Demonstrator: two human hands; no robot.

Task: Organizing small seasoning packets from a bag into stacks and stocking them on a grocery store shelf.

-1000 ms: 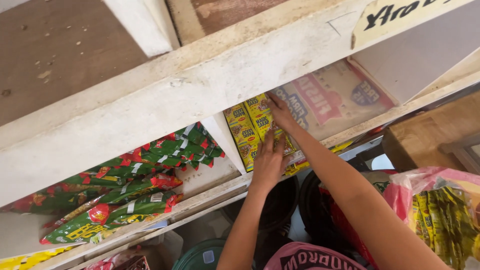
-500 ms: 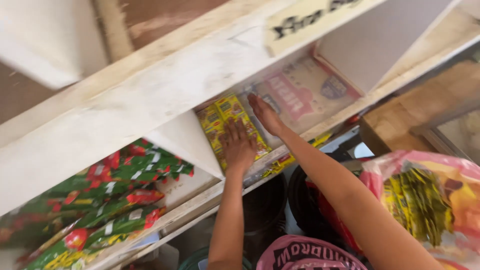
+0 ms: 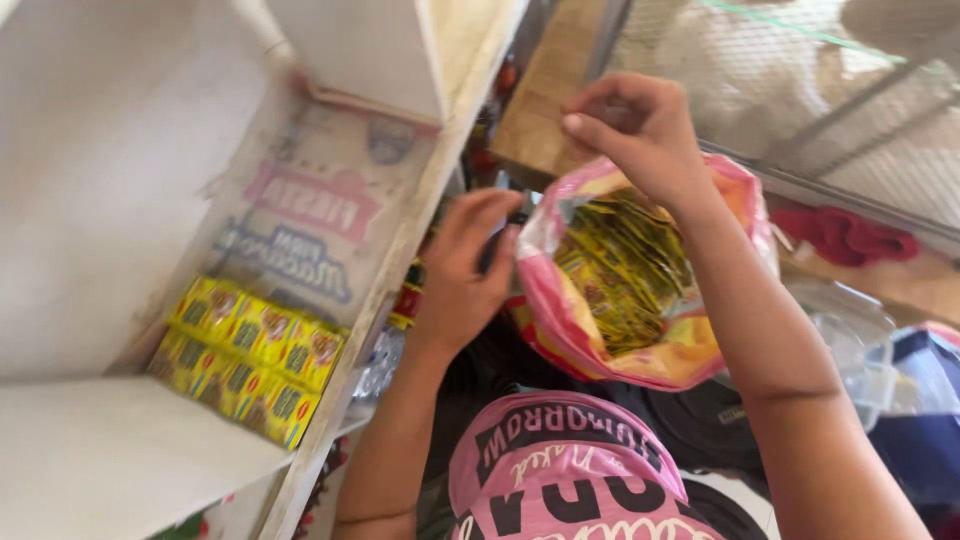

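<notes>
white shelf [image 3: 120, 450], yellow packets [image 3: 250, 355], wire mesh [image 3: 800, 90], perhaps red cloth [image 3: 845, 235].

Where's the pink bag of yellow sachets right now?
Head view, centre-right: the pink bag hangs open between the left hand and right hand, just right of the white shelf holding yellow packets.

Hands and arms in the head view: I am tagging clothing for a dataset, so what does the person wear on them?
Nothing shows on either: the left hand and right hand are bare, with no gloves, rings or watch visible, and both forearms are uncovered, no sleeves in view.
</notes>
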